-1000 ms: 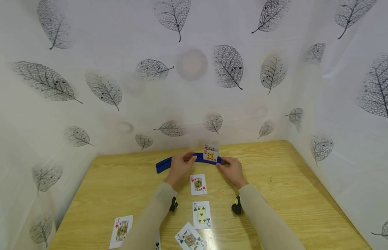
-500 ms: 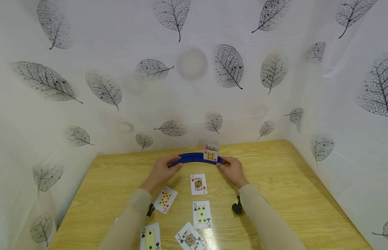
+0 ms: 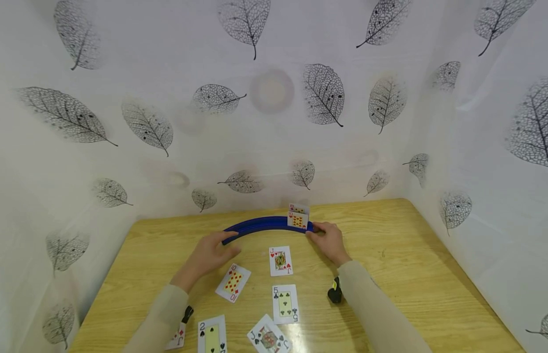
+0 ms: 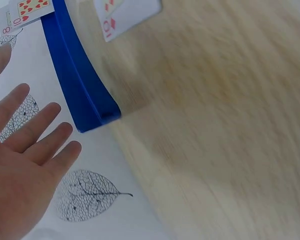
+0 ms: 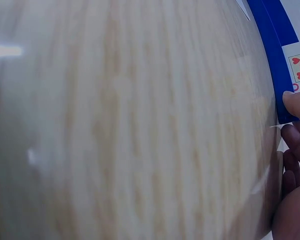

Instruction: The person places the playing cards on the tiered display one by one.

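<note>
A curved blue card holder point(image 3: 260, 224) lies along the back of the table. At its right end stand a ten of hearts point(image 3: 297, 220) and, behind that, an eight point(image 3: 299, 207). My right hand point(image 3: 328, 240) pinches the holder's right end, thumb in front; the right wrist view shows the thumb point(image 5: 292, 102) on the blue edge. Near the left end is my left hand point(image 3: 205, 257), fingers spread. In the left wrist view its fingers point(image 4: 37, 127) are straight and hold nothing, beside the holder's end point(image 4: 97, 112).
Face-up cards lie nearer me: a jack of hearts point(image 3: 280, 261), ten of diamonds point(image 3: 233, 283), five of clubs point(image 3: 285, 304), jack of spades point(image 3: 269, 335) and two of spades point(image 3: 212, 336). My left sleeve partly covers another jack point(image 3: 178, 338). A leaf-patterned cloth point(image 3: 274, 137) surrounds the table.
My left hand has slid left along the holder to its left end and let go, uncovering the ten of diamonds and two of spades. My right hand stays at the right end.
</note>
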`<state>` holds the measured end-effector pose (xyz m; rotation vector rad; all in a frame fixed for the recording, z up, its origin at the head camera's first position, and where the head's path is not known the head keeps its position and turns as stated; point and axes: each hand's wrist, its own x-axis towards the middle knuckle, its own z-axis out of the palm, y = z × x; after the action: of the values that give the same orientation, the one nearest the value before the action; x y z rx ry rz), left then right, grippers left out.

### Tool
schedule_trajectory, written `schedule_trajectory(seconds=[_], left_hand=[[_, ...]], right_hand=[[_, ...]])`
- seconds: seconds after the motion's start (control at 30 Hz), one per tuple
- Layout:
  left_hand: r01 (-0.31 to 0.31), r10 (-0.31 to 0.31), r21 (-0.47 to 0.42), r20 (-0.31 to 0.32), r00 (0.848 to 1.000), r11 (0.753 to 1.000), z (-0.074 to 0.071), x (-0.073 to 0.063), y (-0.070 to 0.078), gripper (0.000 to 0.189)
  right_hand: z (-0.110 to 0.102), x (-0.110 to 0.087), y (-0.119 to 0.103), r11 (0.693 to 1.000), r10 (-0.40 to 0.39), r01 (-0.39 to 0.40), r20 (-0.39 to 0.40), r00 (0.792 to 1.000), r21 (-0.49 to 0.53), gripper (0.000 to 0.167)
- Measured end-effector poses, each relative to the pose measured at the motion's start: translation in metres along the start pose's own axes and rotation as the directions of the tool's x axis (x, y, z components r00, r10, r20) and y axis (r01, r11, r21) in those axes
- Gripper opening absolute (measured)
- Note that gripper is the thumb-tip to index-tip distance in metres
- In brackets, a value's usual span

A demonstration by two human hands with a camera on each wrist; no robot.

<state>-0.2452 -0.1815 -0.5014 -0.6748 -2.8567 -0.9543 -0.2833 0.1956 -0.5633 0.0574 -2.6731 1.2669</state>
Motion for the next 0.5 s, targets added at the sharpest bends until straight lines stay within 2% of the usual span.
schedule_trajectory(seconds=[0.3, 0.5], left_hand=[[0.021, -0.023, 0.052, 0.043, 0.999, 0.998, -0.007, -0.027, -0.008, 0.056], [0.072, -0.078, 0.048, 0.125, 0.989, 0.996, -0.008, -0.037, -0.009, 0.063]], right_hand=[[0.002, 0.001, 0.001, 1.0, -0.004, 0.004, -0.004, 1.0, 0.009, 0.043], [0.003, 0.001, 0.002, 0.999, -0.032, 0.032, -0.027, 0.999, -0.005, 0.042]])
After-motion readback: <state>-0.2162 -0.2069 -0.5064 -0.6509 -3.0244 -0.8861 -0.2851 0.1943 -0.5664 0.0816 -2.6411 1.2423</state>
